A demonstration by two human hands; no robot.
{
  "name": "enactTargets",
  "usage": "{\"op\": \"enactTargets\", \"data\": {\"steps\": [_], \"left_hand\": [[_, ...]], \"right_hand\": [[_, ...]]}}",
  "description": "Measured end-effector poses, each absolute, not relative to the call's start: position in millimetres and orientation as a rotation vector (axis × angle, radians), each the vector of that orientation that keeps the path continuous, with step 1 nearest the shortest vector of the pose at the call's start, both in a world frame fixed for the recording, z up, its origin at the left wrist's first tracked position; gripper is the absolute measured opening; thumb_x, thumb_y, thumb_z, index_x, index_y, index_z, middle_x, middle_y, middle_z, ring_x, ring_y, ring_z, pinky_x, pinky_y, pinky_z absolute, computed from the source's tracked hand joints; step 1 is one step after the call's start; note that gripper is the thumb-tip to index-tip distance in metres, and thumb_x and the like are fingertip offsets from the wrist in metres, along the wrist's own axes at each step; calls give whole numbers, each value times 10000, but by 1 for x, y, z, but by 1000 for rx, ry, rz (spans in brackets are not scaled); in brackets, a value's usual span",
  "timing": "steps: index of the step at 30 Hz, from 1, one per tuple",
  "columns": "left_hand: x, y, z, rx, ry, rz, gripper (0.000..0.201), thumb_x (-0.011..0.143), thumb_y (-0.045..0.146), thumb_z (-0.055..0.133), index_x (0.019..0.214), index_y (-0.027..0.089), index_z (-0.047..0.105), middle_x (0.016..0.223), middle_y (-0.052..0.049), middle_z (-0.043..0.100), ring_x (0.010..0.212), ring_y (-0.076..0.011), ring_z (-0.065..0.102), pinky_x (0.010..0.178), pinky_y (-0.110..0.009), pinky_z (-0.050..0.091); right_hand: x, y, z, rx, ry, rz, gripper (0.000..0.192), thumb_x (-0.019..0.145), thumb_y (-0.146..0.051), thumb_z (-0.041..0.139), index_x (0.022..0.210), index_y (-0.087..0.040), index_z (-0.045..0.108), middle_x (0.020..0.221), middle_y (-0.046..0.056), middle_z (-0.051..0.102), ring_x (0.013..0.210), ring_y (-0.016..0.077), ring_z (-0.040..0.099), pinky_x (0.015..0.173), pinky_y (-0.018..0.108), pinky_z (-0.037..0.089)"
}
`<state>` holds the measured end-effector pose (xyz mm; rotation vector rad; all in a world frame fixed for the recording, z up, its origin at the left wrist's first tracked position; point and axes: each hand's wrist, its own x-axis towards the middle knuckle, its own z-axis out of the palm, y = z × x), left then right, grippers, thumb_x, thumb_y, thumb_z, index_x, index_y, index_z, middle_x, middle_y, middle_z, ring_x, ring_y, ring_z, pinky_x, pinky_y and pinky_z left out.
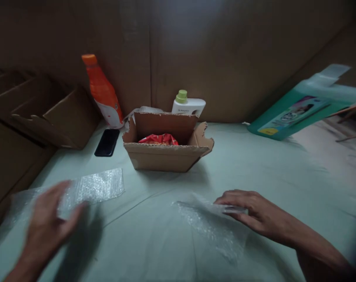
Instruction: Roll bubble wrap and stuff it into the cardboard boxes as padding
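The right hand (248, 213) lies flat, fingers spread, on a bubble wrap sheet (213, 225) on the bench (268, 172); the left hand (49, 223), blurred but open, hovers over another sheet (98, 186). Best keep each sheet flat, pinching one edge cleanly. The open box (166, 147) sits beyond, between them.

Table (254, 172) with box (166, 154), phone (106, 142)

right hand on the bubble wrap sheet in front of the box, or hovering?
Touching. The head view shows the right hand with fingers lying flat on the edge of the bubble wrap sheet, no gap visible.
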<state>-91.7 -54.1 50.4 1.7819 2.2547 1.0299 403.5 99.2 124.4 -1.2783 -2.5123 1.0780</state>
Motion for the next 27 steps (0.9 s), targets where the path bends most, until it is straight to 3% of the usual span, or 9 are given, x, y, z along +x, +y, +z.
{"op": "enactTargets", "data": {"steps": [2, 5, 8, 10, 12, 15, 20, 24, 27], "left_hand": [[-15, -47, 48, 1969, 1897, 962, 751, 805, 424, 710, 1475, 443, 373, 1512, -3, 480, 1362, -368, 474, 1092, -598, 453], [61, -34, 47, 1741, 1475, 858, 939, 728, 436, 774, 1536, 253, 332, 1516, -160, 482, 1343, -377, 508, 1069, -561, 476], [77, -21, 55, 1426, 1271, 834, 523, 823, 433, 642, 1287, 193, 637, 1182, -131, 717, 1051, -301, 686, 909, -451, 568], [64, -15, 61, 1344, 1290, 833, 359, 867, 425, 571, 1089, 189, 726, 1014, -98, 749, 935, -269, 699, 862, -424, 567], [44, -8, 65, 1363, 1439, 868, 411, 838, 434, 623, 1171, 204, 689, 1101, -103, 728, 1017, -289, 673, 922, -458, 539], [17, 6, 67, 1417, 1755, 1040, 735, 773, 464, 713, 1429, 228, 482, 1378, -148, 590, 1235, -342, 568, 1049, -552, 448], [5, 67, 65, 1396, 1726, 1366, 942, 769, 483, 734, 1546, 284, 240, 1604, -147, 330, 1404, -335, 428, 1081, -530, 443], [20, 106, 46, 1295, 1505, 1311, 724, 786, 469, 696, 1417, 223, 438, 1393, -135, 565, 1211, -305, 601, 956, -457, 547], [30, 97, 25, 1326, 1523, 1335, 541, 814, 462, 673, 1291, 231, 567, 1182, -101, 683, 1111, -305, 650, 903, -447, 575]], "right_hand": [[383, 87, 143, -1126, -2549, 1179, 312, 921, -387, 520, 1050, -285, 785, 995, 71, 773, 904, 248, 717, 835, 386, 575], [359, 71, 164, -1024, -2434, 1351, 272, 940, -382, 546, 940, -262, 790, 866, 51, 761, 775, 213, 700, 727, 319, 569], [346, 63, 159, -1165, -2118, 1387, 270, 904, -439, 618, 891, -220, 775, 848, 48, 762, 755, 213, 702, 685, 303, 569], [346, 66, 142, -1267, -1985, 1290, 316, 870, -477, 644, 959, -198, 764, 912, 64, 769, 818, 238, 713, 731, 333, 580], [351, 75, 122, -1366, -1954, 1089, 387, 825, -507, 667, 1033, -190, 744, 958, 84, 766, 859, 260, 708, 771, 374, 582], [361, 99, 100, -1448, -1889, 864, 476, 791, -530, 678, 1127, -193, 698, 1071, 119, 753, 919, 275, 704, 813, 408, 577], [345, 149, 81, -1372, -1829, 889, 581, 756, -528, 703, 1221, -193, 610, 1192, 144, 708, 1003, 288, 692, 802, 399, 584], [322, 166, 52, -1434, -1867, 876, 474, 722, -547, 676, 1013, -172, 654, 897, 112, 745, 768, 289, 701, 687, 409, 586], [322, 156, 28, -1427, -1909, 693, 363, 798, -530, 599, 939, -208, 689, 883, 112, 748, 836, 325, 708, 703, 419, 580]]}}
